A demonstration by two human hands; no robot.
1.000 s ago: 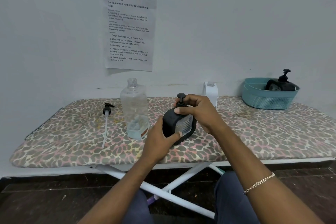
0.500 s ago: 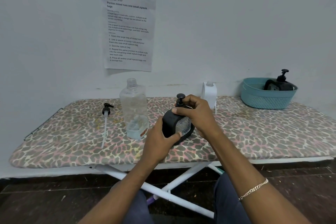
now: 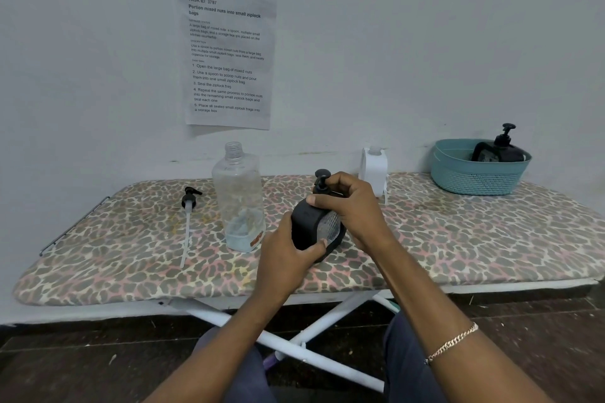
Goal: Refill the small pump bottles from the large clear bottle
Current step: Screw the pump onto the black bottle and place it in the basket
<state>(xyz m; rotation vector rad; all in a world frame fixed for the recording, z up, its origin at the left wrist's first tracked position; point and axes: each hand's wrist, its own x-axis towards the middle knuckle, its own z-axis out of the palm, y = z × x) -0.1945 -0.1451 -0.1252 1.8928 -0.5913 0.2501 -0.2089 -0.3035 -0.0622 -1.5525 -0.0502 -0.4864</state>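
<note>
One half-hidden pump bottle (image 3: 315, 225)

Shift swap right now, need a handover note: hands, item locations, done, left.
Left hand grips the black pump bottle by its body; right hand grips its pump neck.
Large clear bottle stands uncapped left of them, nearly empty; loose pump lies beyond it.
Done, likely: second pump bottle, in the teal basket.
Left: the held one, perhaps; white bottle at the back.
</note>
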